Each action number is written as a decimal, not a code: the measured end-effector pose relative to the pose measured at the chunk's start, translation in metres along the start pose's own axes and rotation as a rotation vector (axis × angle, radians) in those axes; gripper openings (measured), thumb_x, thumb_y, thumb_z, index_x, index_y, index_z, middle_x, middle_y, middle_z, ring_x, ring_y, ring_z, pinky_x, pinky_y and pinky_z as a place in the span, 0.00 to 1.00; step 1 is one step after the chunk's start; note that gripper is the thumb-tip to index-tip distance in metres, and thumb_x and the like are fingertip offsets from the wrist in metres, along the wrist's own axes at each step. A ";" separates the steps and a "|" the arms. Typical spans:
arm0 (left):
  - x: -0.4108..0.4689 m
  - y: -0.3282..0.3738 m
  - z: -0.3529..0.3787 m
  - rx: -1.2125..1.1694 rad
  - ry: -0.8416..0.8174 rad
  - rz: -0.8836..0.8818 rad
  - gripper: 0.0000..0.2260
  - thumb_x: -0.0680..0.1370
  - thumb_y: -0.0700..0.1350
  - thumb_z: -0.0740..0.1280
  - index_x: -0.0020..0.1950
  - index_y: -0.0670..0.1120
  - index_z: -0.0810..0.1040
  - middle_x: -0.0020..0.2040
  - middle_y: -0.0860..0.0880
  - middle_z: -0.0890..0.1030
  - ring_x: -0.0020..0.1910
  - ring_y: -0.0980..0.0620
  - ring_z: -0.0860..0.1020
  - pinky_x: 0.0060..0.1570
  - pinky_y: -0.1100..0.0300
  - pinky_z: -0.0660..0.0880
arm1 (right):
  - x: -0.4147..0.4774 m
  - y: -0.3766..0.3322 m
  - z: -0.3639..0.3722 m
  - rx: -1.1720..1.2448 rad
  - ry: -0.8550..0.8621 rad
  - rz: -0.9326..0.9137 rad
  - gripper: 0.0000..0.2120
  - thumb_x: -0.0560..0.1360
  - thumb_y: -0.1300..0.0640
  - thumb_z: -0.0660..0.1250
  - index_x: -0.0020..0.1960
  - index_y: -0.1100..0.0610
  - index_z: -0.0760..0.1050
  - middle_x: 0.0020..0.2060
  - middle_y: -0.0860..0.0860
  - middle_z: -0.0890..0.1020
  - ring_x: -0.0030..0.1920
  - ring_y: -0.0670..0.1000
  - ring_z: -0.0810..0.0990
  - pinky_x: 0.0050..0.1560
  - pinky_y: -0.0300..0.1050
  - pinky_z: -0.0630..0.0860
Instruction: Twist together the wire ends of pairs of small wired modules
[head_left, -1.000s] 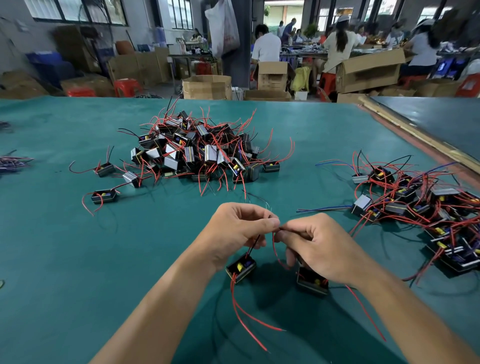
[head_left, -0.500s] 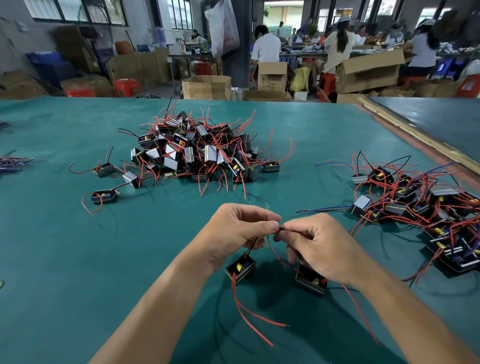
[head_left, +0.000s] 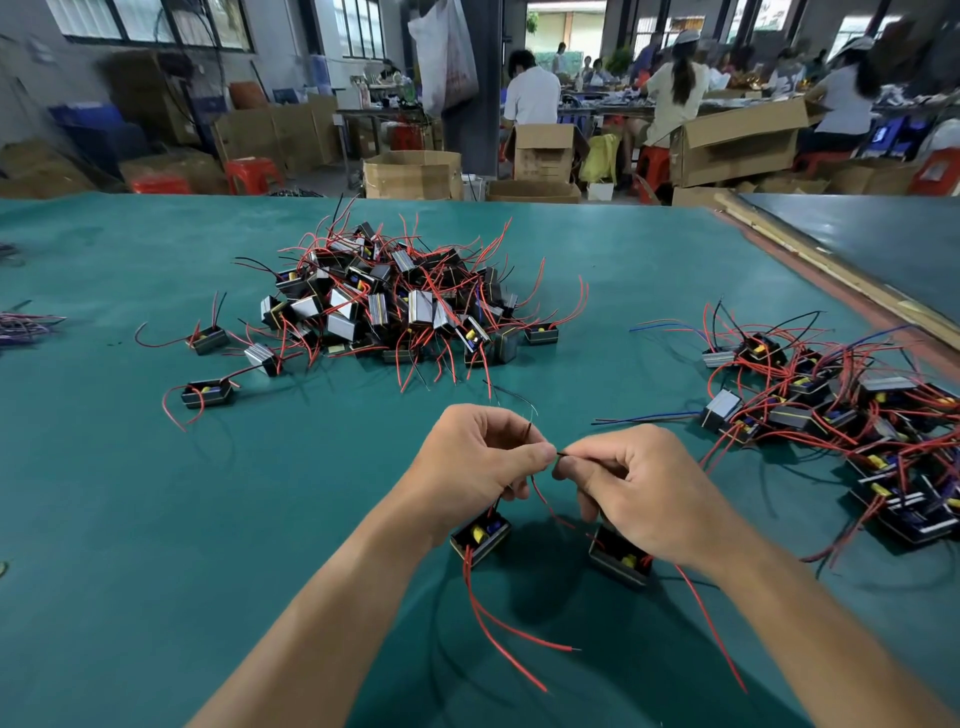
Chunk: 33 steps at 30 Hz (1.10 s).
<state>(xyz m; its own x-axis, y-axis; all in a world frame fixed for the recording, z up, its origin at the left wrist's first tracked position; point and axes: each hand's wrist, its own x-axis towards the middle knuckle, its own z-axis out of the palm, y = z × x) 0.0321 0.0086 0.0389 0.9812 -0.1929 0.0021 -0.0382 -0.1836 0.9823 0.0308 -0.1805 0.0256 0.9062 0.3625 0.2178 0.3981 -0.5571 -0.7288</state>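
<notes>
Evidently mid-twist: left hand (head_left: 483, 457) and right hand (head_left: 639, 493) pinch the meeting wire ends (head_left: 559, 453) between curled fingers (head_left: 540, 458), modules (head_left: 480, 535) just beneath, over the table (head_left: 156, 519); next probably calls for rolling them tighter.

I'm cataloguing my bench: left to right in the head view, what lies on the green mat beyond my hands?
Purple wire bundle → stray modules → central module pile → right module heap.
</notes>
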 end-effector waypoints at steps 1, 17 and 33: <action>0.000 0.000 0.000 -0.015 0.018 -0.001 0.04 0.75 0.37 0.73 0.40 0.40 0.82 0.29 0.45 0.77 0.25 0.53 0.73 0.30 0.63 0.73 | 0.000 0.000 0.000 0.005 0.000 0.004 0.16 0.76 0.47 0.62 0.36 0.55 0.78 0.25 0.49 0.79 0.22 0.44 0.67 0.27 0.39 0.64; 0.000 0.007 -0.006 -0.138 0.036 -0.121 0.02 0.75 0.37 0.72 0.47 0.40 0.81 0.38 0.45 0.83 0.27 0.52 0.79 0.33 0.61 0.78 | 0.003 -0.005 0.000 0.177 -0.045 0.104 0.12 0.82 0.60 0.59 0.45 0.50 0.78 0.36 0.46 0.86 0.23 0.49 0.74 0.26 0.38 0.71; -0.001 0.000 -0.004 -0.042 -0.045 -0.063 0.06 0.77 0.34 0.69 0.53 0.40 0.81 0.34 0.46 0.82 0.27 0.53 0.78 0.31 0.63 0.76 | 0.000 -0.016 -0.004 0.476 -0.245 0.271 0.11 0.83 0.61 0.58 0.48 0.59 0.77 0.34 0.56 0.85 0.25 0.49 0.75 0.27 0.38 0.72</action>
<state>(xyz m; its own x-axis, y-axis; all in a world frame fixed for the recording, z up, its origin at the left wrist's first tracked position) 0.0316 0.0129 0.0400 0.9719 -0.2256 -0.0671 0.0319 -0.1563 0.9872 0.0251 -0.1750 0.0396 0.8848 0.4473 -0.1309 -0.0014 -0.2785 -0.9604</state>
